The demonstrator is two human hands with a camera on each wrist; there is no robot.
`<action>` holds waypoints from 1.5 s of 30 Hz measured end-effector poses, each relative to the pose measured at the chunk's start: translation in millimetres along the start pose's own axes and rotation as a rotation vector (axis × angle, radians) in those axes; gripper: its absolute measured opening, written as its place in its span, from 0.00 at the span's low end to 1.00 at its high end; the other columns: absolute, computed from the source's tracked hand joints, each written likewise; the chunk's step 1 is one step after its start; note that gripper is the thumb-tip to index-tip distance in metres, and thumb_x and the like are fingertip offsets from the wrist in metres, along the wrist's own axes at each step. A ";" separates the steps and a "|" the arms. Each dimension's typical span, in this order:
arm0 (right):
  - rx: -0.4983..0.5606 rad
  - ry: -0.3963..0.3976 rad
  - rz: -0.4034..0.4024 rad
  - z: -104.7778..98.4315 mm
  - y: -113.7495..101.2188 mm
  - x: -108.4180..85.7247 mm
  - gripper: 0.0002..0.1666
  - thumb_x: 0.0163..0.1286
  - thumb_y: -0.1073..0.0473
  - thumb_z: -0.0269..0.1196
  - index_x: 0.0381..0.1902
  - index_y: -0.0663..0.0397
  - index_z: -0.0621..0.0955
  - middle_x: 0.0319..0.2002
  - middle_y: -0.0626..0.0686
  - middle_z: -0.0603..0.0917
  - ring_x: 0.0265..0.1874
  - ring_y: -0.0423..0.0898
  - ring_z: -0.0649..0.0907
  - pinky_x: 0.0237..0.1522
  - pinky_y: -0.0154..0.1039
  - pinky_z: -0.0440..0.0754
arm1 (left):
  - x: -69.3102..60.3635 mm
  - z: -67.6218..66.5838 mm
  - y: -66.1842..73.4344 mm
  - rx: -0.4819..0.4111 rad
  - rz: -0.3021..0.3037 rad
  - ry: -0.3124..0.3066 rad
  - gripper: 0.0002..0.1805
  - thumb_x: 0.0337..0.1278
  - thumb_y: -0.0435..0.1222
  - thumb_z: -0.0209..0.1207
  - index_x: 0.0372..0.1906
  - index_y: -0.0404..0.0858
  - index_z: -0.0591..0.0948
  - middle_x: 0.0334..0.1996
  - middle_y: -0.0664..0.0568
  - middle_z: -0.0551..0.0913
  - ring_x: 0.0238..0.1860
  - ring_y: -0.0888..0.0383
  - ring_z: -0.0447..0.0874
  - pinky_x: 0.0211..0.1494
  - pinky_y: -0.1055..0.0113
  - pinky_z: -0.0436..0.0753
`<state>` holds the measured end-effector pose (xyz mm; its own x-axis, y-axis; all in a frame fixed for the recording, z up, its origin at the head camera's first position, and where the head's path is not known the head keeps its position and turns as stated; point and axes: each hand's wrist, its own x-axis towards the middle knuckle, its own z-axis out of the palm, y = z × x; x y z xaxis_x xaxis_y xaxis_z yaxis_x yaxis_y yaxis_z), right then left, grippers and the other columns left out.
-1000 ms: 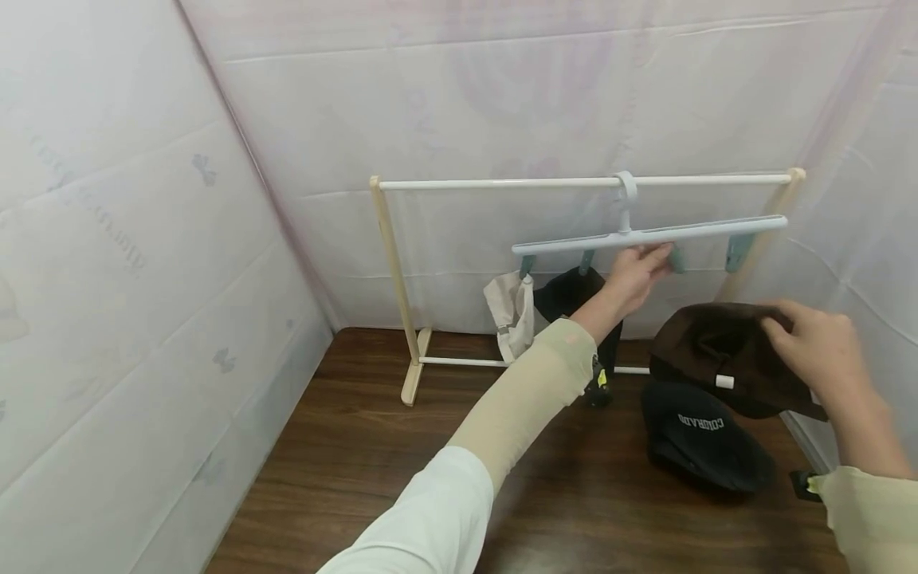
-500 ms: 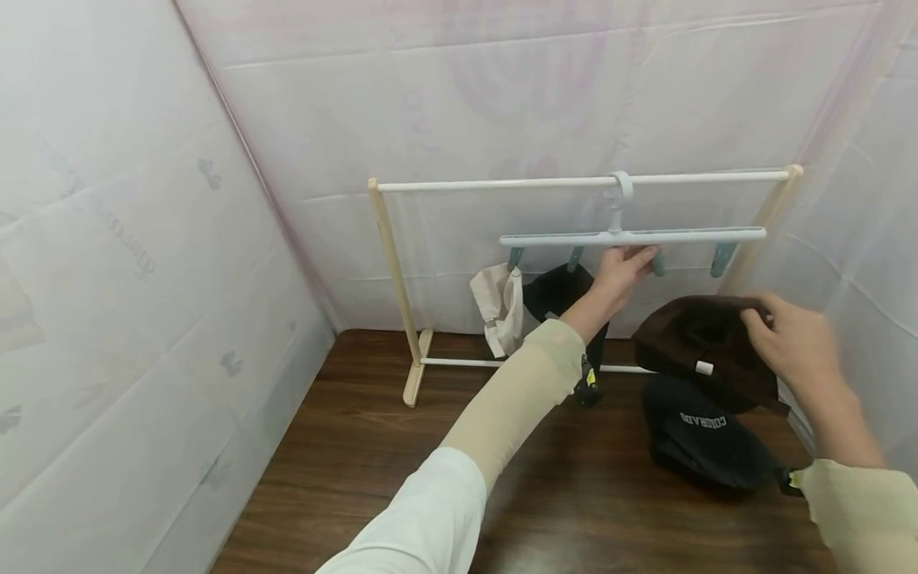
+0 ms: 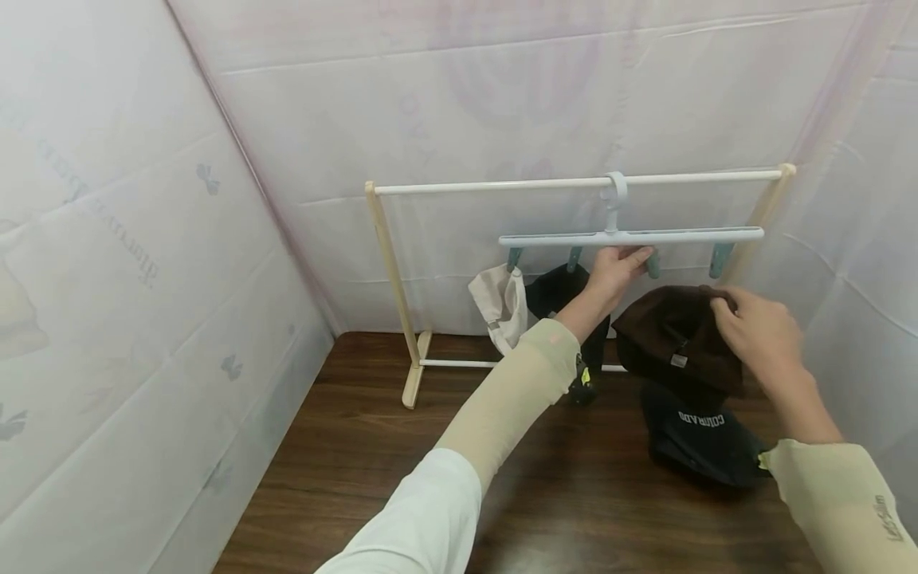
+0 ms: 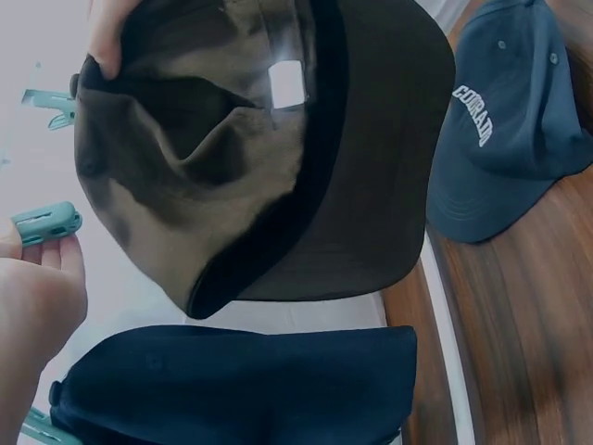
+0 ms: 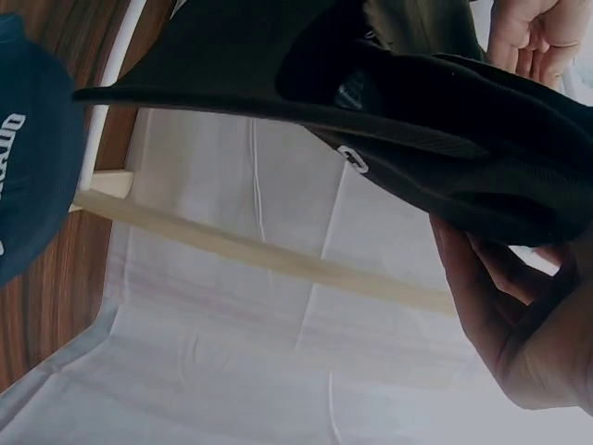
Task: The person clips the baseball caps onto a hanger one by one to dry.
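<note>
My left hand (image 3: pixel 615 271) pinches a teal clip (image 3: pixel 653 263) under the white hanger (image 3: pixel 681 237); the left wrist view shows the fingers behind that clip (image 4: pixel 48 223). With my right hand (image 3: pixel 763 323) I hold a dark brown cap (image 3: pixel 656 319) by its edge, below the two right-hand clips and apart from them. In the left wrist view the cap's inside (image 4: pixel 185 185) and a white label face the camera. A beige cap (image 3: pixel 495 299) and a dark cap (image 3: pixel 555 291) hang from the left clips, the dark one partly hidden behind my left arm.
A navy cap with "COLORADO" lettering (image 3: pixel 699 446) lies on the brown wooden table (image 3: pixel 344 478), below the brown cap. The hanger hooks over the rack's white top rail (image 3: pixel 488 186). Wooden posts (image 3: pixel 393 271) stand at both ends, with pale sheeting behind.
My right hand has brought the brown cap left, closer to my left hand and the hanger. The hanger has swung from tilted to nearly level and slightly left, the left hand still at the clip.
</note>
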<state>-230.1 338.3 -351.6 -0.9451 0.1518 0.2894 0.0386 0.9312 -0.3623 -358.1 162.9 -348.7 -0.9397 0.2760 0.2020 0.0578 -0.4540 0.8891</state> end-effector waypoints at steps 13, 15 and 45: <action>0.010 0.016 0.031 3.6 -10.9 10.9 0.35 0.80 0.42 0.38 0.71 0.56 0.72 0.59 0.78 0.75 0.45 0.81 0.75 0.36 0.72 0.73 | -5.0 -2.6 2.8 0.039 0.052 0.050 0.12 0.65 0.25 0.63 0.52 0.27 0.82 0.44 0.43 0.88 0.50 0.47 0.88 0.49 0.68 0.87; 0.010 0.017 0.032 4.0 -12.3 11.2 0.35 0.80 0.42 0.38 0.71 0.57 0.73 0.59 0.77 0.76 0.45 0.81 0.75 0.35 0.72 0.73 | -6.2 -3.1 2.9 0.047 0.052 0.050 0.12 0.65 0.25 0.62 0.52 0.26 0.83 0.45 0.41 0.88 0.50 0.47 0.89 0.48 0.68 0.87; -0.081 0.014 0.012 -6.9 -34.5 21.7 0.33 0.80 0.44 0.38 0.61 0.61 0.77 0.43 0.77 0.79 0.36 0.78 0.78 0.28 0.70 0.74 | -12.0 -8.9 5.2 0.062 0.064 -0.031 0.10 0.67 0.27 0.62 0.50 0.27 0.83 0.43 0.41 0.89 0.46 0.52 0.90 0.49 0.68 0.87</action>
<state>-249.7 311.8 -326.7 -0.9397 0.1670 0.2984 0.0762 0.9530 -0.2933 -349.6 149.7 -350.1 -0.9227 0.2747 0.2706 0.1386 -0.4186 0.8975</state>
